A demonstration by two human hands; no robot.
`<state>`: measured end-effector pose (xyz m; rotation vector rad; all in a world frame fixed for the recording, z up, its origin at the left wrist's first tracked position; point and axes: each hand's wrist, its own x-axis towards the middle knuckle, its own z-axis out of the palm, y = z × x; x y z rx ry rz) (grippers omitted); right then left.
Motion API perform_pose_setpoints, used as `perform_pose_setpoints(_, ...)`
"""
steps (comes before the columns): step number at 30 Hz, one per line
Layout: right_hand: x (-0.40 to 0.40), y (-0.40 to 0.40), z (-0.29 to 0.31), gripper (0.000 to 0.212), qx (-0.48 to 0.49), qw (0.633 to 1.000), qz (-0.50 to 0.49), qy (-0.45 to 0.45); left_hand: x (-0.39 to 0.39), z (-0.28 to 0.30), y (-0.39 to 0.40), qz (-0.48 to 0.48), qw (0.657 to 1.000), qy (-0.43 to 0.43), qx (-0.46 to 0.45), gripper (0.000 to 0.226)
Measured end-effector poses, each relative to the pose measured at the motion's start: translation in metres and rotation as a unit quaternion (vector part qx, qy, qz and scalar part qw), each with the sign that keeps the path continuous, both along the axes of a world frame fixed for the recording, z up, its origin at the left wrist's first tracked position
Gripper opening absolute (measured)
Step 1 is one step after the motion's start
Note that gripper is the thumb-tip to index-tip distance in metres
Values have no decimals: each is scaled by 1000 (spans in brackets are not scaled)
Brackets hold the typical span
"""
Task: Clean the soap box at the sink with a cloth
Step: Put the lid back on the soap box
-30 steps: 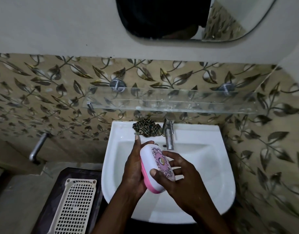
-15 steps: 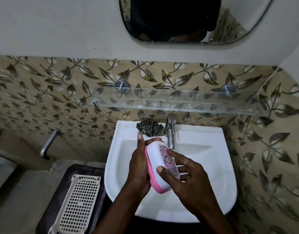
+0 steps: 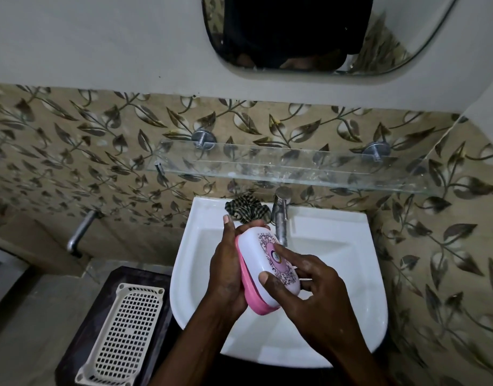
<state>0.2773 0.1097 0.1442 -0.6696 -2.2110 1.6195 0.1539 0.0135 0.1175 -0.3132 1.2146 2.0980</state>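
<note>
over white sink (image 3: 200, 263), leaf-tiled wall (image 3: 72, 151) behind.

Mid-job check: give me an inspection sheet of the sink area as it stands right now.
Surface: white sink, basin bare; no water seen running from tap.
Job's things: soap box, white lid on pink base, held tilted over basin; checked cloth bunched on back rim beside tap, untouched.
Clutter: cream perforated tray on dark stand left of sink.
Grip: left hand cradles box from behind; right hand fingers on patterned lid.
Cables: nothing seen.
Surroundings: glass shelf, mirror, leaf-patterned tiles, wall pipe.
</note>
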Motion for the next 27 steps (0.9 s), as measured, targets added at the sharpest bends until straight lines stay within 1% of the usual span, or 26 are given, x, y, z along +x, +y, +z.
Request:
perform_pose_setpoints(7, 3, -6, -2, 48, -31, 999, -3, 10, -3, 7, 5, 20, 1000, -12, 9, 66)
perform_pose_setpoints(12, 2, -14, 1, 49, 8, 1000, -9, 21, -7, 9, 8, 19, 1000, -9, 10, 66)
perform_pose_setpoints(17, -1, -13, 4, 49, 26, 1000, 5, 9, -4, 7, 8, 8, 1000, 22, 16, 65)
perform_pose_setpoints(21, -1, -10, 7, 41, 42, 999, 23, 25, 2, 11, 8, 10, 998, 58, 21, 68)
perform_pose_setpoints(23, -2, -7, 7, 46, 37, 998, 35, 26, 6, 15, 9, 19, 997, 71, 28, 62)
perform_pose_setpoints(27, -4, 0, 8, 72, 9, 997, 75, 16, 8, 20, 9, 15, 996, 77, 43, 51)
